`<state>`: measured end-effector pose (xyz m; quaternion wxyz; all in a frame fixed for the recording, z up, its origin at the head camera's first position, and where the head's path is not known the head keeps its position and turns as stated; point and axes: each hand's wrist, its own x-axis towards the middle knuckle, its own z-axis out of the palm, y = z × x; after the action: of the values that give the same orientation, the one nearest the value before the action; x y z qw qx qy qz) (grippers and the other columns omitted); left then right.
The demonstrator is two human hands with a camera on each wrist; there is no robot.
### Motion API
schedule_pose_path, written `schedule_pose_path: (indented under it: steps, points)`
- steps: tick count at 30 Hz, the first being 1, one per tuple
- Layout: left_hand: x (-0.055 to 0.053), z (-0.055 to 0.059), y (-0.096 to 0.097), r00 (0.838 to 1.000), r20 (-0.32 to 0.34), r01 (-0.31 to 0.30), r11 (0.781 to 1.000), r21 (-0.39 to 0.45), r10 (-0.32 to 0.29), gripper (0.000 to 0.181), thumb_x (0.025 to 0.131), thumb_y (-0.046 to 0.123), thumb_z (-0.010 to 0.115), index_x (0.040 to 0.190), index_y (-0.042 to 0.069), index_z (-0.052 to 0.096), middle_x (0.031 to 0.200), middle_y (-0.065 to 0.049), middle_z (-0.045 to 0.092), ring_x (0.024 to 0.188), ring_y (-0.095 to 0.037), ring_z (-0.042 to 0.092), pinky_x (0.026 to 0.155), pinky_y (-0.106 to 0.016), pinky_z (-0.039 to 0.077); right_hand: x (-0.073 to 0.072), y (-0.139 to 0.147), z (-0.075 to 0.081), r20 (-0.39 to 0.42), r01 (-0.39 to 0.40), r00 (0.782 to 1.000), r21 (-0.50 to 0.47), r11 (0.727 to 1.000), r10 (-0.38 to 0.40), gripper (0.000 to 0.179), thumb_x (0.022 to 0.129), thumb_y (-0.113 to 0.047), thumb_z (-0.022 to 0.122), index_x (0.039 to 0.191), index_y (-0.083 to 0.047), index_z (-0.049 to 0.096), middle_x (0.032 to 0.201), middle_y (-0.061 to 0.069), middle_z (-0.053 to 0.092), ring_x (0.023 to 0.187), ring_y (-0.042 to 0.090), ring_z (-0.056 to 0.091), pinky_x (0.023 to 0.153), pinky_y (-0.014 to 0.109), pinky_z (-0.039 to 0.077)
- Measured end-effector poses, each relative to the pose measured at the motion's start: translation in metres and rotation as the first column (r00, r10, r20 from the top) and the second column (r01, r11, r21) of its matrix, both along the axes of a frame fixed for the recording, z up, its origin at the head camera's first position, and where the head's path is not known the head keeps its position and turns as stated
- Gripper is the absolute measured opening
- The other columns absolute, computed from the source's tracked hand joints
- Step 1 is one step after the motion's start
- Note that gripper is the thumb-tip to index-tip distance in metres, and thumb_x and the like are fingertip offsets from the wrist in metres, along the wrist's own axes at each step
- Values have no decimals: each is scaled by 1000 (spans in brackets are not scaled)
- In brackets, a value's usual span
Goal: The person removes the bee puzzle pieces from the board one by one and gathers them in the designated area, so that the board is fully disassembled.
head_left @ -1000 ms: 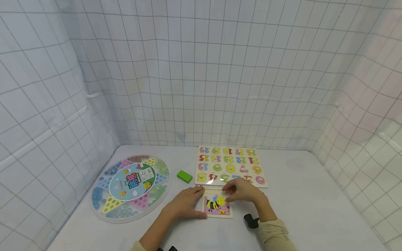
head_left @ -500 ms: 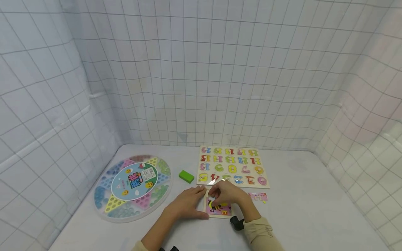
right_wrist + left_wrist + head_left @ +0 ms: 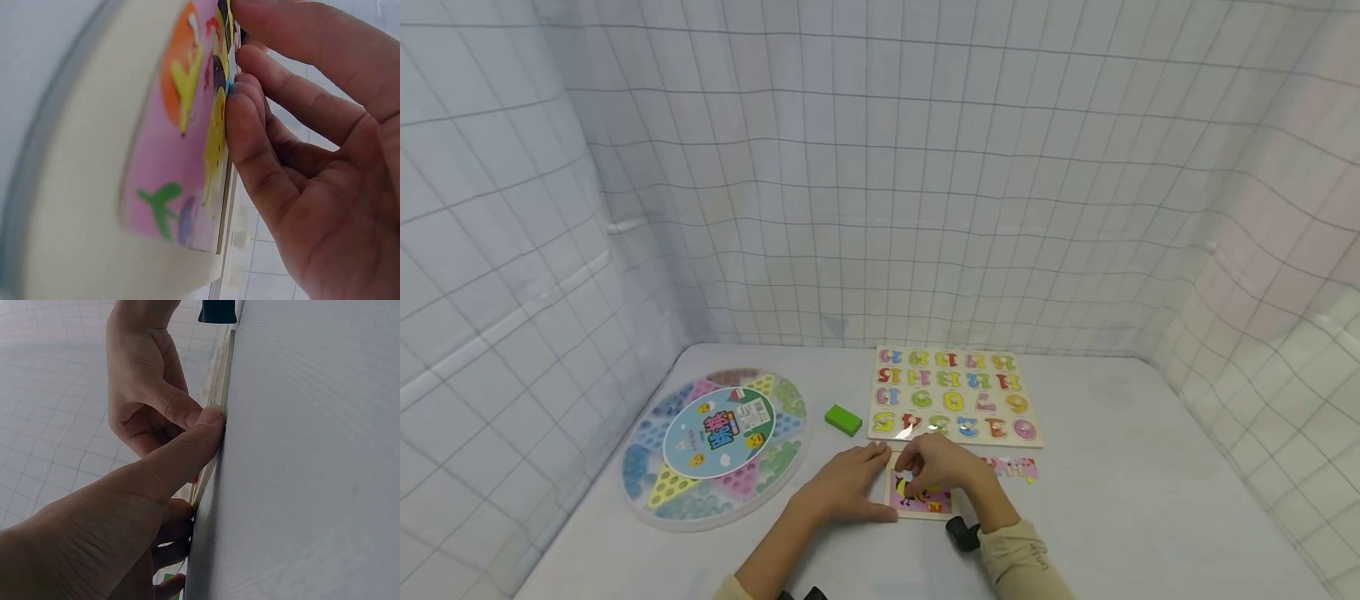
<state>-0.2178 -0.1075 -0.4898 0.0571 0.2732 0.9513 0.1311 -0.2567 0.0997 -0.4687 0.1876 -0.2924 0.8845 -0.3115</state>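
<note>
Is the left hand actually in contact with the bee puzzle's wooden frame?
Touching: the left wrist view shows the left hand's thumb resting against the edge of the wooden frame, with no gap visible there.

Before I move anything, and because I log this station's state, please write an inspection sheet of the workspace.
Surface: white tabletop, plain.
Job's things: framed bee puzzle, partly covered by a hand; loose pink pieces outside it, to the right.
Clutter: green block, number board, round game board.
Left hand: rests along the puzzle's left side.
Right hand: fingertips at the picture; whether they pinch a piece, cannot tell.
Cables: nothing seen.
Surroundings: gridded white sheeting behind and on both sides.
</note>
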Motion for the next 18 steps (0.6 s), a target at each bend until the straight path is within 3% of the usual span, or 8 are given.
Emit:
schedule_pose_path:
  steps: [8,18]
  points:
    - [2,3,-2,1000,-8,7,1000,10,-7,98,75,67,69,147,6,42,153,-10,43,139,-31,43,114,-46,38,0,0,-1,32,30,999,-29,999,-29,26,72,-12,85,93,-16,72,82,-7,64,75,7,56,67,19,49]
    - [1,1,-1,1000,-2,14,1000,12,-14,98,76,67,69,147,5,42,153,-11,43,140,-31,42,114,-47,38,1,-1,-2,10,41,999,-30,999,-41,21,73,-9,83,91,-13,72,80,-4,65,72,7,56,64,19,48]
